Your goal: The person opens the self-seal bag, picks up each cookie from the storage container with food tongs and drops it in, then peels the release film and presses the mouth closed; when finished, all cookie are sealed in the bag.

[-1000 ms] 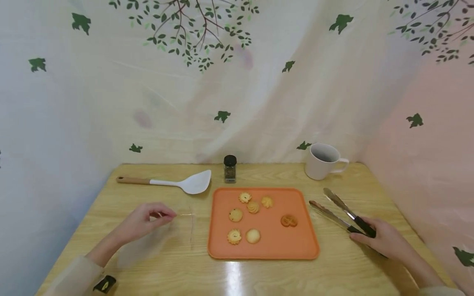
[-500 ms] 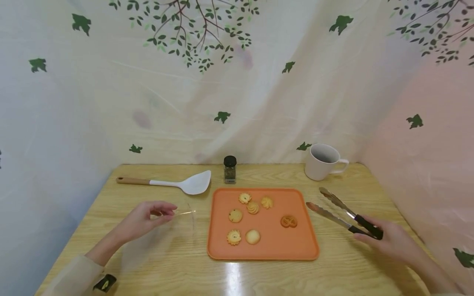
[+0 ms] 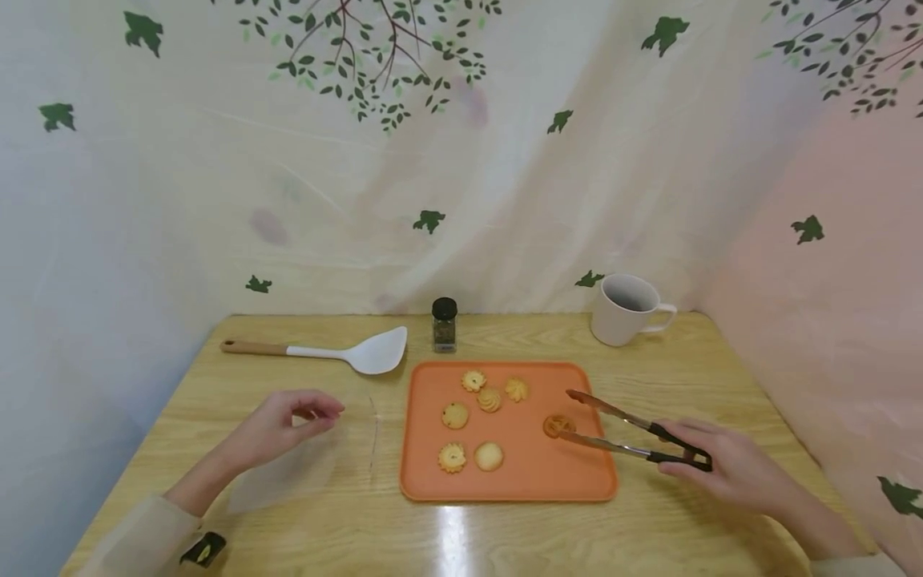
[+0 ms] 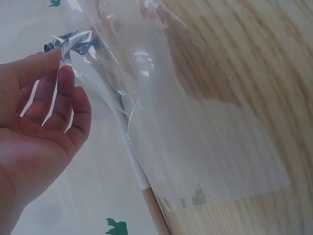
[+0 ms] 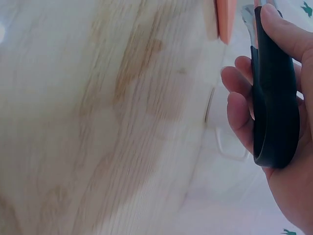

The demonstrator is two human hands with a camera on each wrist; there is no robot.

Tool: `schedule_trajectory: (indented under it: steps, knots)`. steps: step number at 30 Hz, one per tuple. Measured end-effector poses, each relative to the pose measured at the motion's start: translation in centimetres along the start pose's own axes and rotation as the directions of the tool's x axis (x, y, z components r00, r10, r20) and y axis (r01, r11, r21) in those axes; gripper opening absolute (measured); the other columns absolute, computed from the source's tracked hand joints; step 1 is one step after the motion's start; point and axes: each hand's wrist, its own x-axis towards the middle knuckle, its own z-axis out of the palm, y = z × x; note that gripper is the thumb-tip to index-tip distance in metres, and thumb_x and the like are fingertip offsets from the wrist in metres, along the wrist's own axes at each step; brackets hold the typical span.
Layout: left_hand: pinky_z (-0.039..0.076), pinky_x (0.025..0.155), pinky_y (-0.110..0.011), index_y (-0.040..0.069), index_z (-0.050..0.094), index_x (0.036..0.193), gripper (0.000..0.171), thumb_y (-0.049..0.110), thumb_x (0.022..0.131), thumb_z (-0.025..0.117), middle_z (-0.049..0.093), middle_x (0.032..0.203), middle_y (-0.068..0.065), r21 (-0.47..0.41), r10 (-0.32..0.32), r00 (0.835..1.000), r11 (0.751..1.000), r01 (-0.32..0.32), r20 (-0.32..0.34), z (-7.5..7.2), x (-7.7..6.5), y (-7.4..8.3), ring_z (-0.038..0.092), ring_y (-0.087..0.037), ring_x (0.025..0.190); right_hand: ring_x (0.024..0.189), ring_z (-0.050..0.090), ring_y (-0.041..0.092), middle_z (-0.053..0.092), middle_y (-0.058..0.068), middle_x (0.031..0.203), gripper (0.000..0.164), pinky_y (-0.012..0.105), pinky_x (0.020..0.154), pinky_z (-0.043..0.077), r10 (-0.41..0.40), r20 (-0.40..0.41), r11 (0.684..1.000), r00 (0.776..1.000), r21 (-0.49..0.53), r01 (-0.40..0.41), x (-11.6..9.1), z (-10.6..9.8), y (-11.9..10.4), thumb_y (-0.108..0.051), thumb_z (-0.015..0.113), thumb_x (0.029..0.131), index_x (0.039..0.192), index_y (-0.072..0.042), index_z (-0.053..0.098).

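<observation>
From the head cam we see our R hand (image 3: 724,463) out over the table (image 3: 548,537), w/ thumb and fingers curled round the metal tongs (image 3: 613,445). Tongs' arms are spread, tips over the R part of the orange tray (image 3: 519,486). Pretzel cookie (image 3: 554,422) lies on the tray betw. the two tips; near tip overlaps its edge in this view, so we can't tell if they touch.

R wrist cam adds what the head cam half hides: the black handle (image 5: 276,93) sits against our palm, thumb on one side, fingers on the other. Tips and cookies show in the head view only.

Our L hand (image 3: 288,425) is L of the tray, thumb and index pinching the clear bag (image 4: 205,142) at its edge. From the head cam the bag is little more than a thin glinting line; L wrist cam gives us the full sheet, incl. a whitish part and small marks near the bottom.

Also on the tray, per head cam: six other cookies, e.g. a plain round cookie (image 3: 489,456) and a swirl cookie (image 3: 488,400). Behind the tray, a black-capped jar (image 3: 445,327); back L, a white spatula (image 3: 376,353) w/ wooden handle; back R, a white mug (image 3: 623,314).
</observation>
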Motion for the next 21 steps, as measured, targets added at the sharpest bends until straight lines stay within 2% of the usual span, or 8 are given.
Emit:
schedule_trajectory:
  steps: [5, 11, 17, 21]
  knots:
    - [0.056, 0.077, -0.03, 0.001, 0.072, 0.11, 0.016, 0.007, 0.095, 0.071, 0.073, 0.104, -0.011, -0.031, -0.011, 1.0, 0.999, 0.012, 0.017, -0.12, -0.14, 0.14, 0.066, -0.011, 0.089, 0.071, 0.049, -0.01, 0.068, -0.008, 0.101, 0.052, 0.019, 0.055, 0.041, 0.014, 0.057, 0.999, 0.998, -0.037, -0.012, 0.51, 0.25, -0.14, -0.027, 0.089, 0.078, 0.124, -0.009, 0.071]
    - [0.056, 0.076, -0.029, 0.002, 0.072, 0.109, 0.015, 0.007, 0.095, 0.072, 0.073, 0.104, -0.01, -0.033, -0.042, 0.999, 0.999, 0.043, 0.02, -0.15, -0.26, 0.21, 0.066, -0.011, 0.089, 0.07, 0.049, -0.011, 0.069, -0.004, 0.105, 0.05, 0.022, 0.054, 0.043, 0.016, 0.104, 0.999, 0.994, -0.04, -0.011, 0.83, 0.35, -0.29, -0.028, 0.086, 0.082, 0.126, -0.011, 0.07]
    - [0.056, 0.076, -0.03, 0.002, 0.073, 0.108, 0.013, 0.005, 0.095, 0.071, 0.073, 0.103, -0.01, -0.035, -0.031, 0.999, 0.999, 0.032, 0.02, 0.0, -0.21, 0.16, 0.066, -0.011, 0.089, 0.082, 0.064, 0.002, 0.072, -0.005, 0.108, 0.05, 0.029, 0.059, 0.052, -0.032, 0.099, 0.993, 0.995, -0.107, 0.043, 1.08, 0.47, -0.27, -0.031, 0.086, 0.081, 0.126, -0.014, 0.072]
    - [0.056, 0.078, -0.03, 0.002, 0.072, 0.108, 0.013, 0.005, 0.095, 0.071, 0.073, 0.103, -0.01, -0.04, -0.041, 0.999, 0.998, 0.042, 0.028, -0.05, -0.22, 0.19, 0.066, -0.012, 0.089, 0.087, 0.069, 0.009, 0.072, -0.003, 0.11, 0.05, 0.033, 0.063, 0.056, -0.026, 0.107, 0.992, 0.994, -0.124, 0.039, 1.03, 0.5, -0.2, -0.031, 0.085, 0.082, 0.127, -0.014, 0.071]
